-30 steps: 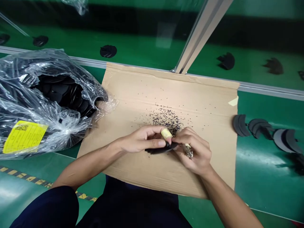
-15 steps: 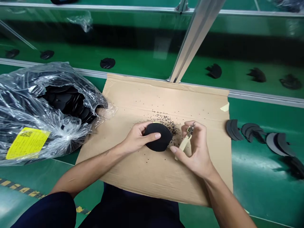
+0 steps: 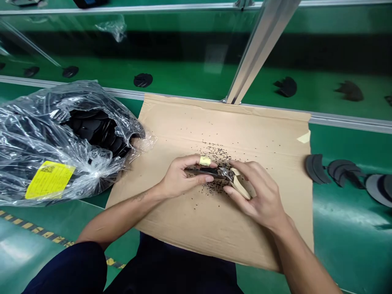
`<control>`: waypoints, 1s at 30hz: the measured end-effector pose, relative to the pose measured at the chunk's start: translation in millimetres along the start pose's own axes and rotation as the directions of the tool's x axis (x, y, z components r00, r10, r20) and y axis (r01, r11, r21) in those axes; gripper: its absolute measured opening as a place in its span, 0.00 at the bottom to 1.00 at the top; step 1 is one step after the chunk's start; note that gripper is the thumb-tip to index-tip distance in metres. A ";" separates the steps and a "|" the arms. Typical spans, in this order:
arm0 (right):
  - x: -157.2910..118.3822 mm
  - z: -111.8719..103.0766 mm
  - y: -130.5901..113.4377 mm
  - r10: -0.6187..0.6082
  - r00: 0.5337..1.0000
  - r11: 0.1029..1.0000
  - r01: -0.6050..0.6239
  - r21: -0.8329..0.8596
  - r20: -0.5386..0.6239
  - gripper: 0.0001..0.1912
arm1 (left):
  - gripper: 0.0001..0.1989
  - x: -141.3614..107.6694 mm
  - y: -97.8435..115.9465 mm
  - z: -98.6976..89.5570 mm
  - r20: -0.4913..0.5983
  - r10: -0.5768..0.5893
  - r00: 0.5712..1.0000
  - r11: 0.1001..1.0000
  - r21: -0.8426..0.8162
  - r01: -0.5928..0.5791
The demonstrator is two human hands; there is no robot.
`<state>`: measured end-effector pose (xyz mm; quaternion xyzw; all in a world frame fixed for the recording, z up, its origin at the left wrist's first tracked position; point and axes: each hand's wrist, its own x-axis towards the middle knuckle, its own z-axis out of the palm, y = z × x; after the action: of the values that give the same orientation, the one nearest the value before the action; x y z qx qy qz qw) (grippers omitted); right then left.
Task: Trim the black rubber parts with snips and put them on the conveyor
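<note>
Between the thumb and fingers of my left hand is a thin black rounded plate, turned nearly edge-on. Yellow tape wraps one finger of that hand. My right hand is closed around cutting pliers with cream-coloured handles. Their metal jaws meet the right edge of the plate; whether they bite into it I cannot tell. Under both hands lies a cardboard sheet, strewn with many tiny black bits around and behind the plate.
To the left stands a clear plastic bag of black plates with a yellow label. Curved dark pieces lie on the green bench at right. A metal post and a clear panel rise behind the cardboard.
The plate has tipped from facing me to nearly edge-on. My right hand has turned the pliers and brought their jaws to the plate's edge. The camera view has shifted slightly left.
</note>
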<state>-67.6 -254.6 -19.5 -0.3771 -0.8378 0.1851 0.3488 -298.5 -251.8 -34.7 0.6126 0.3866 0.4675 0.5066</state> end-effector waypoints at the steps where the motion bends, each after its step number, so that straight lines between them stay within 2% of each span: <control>1: 0.0 0.3 0.8 -0.004 1.000 1.000 0.004 -0.001 0.015 0.24 | 0.14 0.1 0.4 -0.6 -0.002 0.016 1.000 1.000 0.018 -0.016; 6: 0.3 -0.5 6.5 -0.036 0.999 0.999 0.037 -0.016 0.033 0.19 | 0.11 2.1 2.8 -4.0 0.016 0.081 0.997 0.995 0.058 -0.082; 14: -2.2 0.6 6.7 -0.019 0.999 0.998 0.021 -0.066 0.031 0.19 | 0.10 3.3 2.7 -6.7 0.018 0.127 0.992 0.990 0.057 -0.128; 21: -3.2 0.5 7.1 -0.012 0.998 1.000 0.013 -0.016 0.059 0.20 | 0.11 3.6 1.4 -9.4 0.053 0.152 0.987 0.986 0.057 -0.155; 30: -4.8 -0.9 3.9 -0.040 0.995 0.987 0.054 -0.154 0.091 0.16 | 0.10 2.5 -2.9 -10.2 0.068 0.197 0.978 0.978 0.057 -0.201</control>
<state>-62.7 -255.6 -23.2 -0.3748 -0.8729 0.1268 0.2855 -307.7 -246.2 -36.6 0.6782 0.3222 0.4840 0.4495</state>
